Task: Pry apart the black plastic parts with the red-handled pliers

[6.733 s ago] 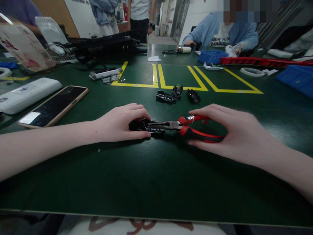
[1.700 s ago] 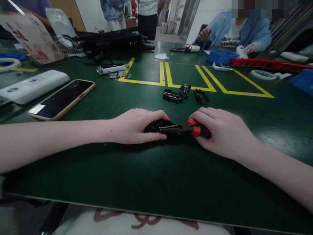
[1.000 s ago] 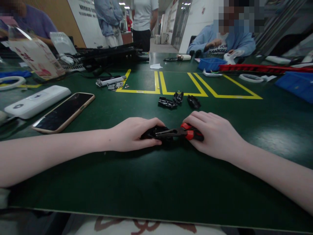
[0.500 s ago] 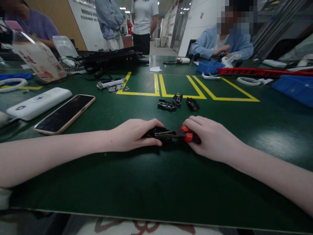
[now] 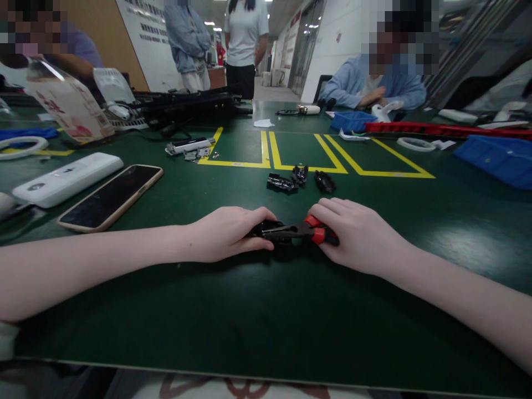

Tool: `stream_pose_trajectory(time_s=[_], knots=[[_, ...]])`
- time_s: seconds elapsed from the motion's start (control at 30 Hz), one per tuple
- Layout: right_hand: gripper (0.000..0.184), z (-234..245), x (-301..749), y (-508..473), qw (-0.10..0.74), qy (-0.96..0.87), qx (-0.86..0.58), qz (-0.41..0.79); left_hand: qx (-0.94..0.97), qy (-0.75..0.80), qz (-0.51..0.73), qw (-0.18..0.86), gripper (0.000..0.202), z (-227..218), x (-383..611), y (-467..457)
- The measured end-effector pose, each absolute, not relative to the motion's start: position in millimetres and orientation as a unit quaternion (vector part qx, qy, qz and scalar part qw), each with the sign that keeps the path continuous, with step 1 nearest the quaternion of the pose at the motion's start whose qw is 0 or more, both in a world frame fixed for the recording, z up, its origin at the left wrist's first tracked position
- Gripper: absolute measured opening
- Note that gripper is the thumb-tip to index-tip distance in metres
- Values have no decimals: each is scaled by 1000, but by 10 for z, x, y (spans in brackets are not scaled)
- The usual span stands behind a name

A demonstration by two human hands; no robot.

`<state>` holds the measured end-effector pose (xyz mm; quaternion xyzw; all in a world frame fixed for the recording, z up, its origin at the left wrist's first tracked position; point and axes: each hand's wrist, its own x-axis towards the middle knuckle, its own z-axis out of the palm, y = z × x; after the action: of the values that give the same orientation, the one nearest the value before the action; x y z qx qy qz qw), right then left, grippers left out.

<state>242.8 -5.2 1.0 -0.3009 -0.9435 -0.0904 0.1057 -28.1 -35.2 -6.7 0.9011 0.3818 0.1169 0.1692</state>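
My right hand (image 5: 351,235) is closed around the red-and-black handles of a pair of long-nose pliers (image 5: 294,230). The jaws point left and lie against a small black plastic part (image 5: 285,240). Between thumb and fingers, my left hand (image 5: 230,233) pinches that part at its left end; much of it is hidden by the hand and the pliers. I cannot tell exactly what the jaw tips grip. Just beyond the hands lie three loose black plastic pieces: one long piece (image 5: 281,182), one short piece (image 5: 300,174) and one rounded piece (image 5: 324,181).
A phone (image 5: 112,198) and a white power bank (image 5: 68,178) lie at the left. Small metal parts (image 5: 197,153) rest near yellow tape outlines (image 5: 236,164). Blue bins (image 5: 499,160) and a red strip (image 5: 415,130) are at the right. Several people are around the table.
The hands, pliers and black part stay almost in place. The view has tilted slightly, so the table things sit a little lower. The person at the far right has shifted their hands.
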Motion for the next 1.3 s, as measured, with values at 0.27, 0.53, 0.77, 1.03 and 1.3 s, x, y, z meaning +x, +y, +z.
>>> stream_pose_trajectory(time_s=[0.27,0.53,0.77,1.03,1.3], knots=[[19,12,2433,-59,107,-945,-301,-75,906,378,109,158,42,-61,-273,-359],[48,23,2419,-53,123,-948,-275,-102,908,375,108,150,44,-58,-266,-360],[49,35,2404,-46,173,-944,-223,-173,913,369,105,138,43,-59,-249,-362],[42,43,2409,-60,185,-938,-223,-190,914,370,104,132,42,-56,-257,-366],[43,35,2438,-43,189,-938,-209,-203,917,363,104,127,41,-50,-250,-381]])
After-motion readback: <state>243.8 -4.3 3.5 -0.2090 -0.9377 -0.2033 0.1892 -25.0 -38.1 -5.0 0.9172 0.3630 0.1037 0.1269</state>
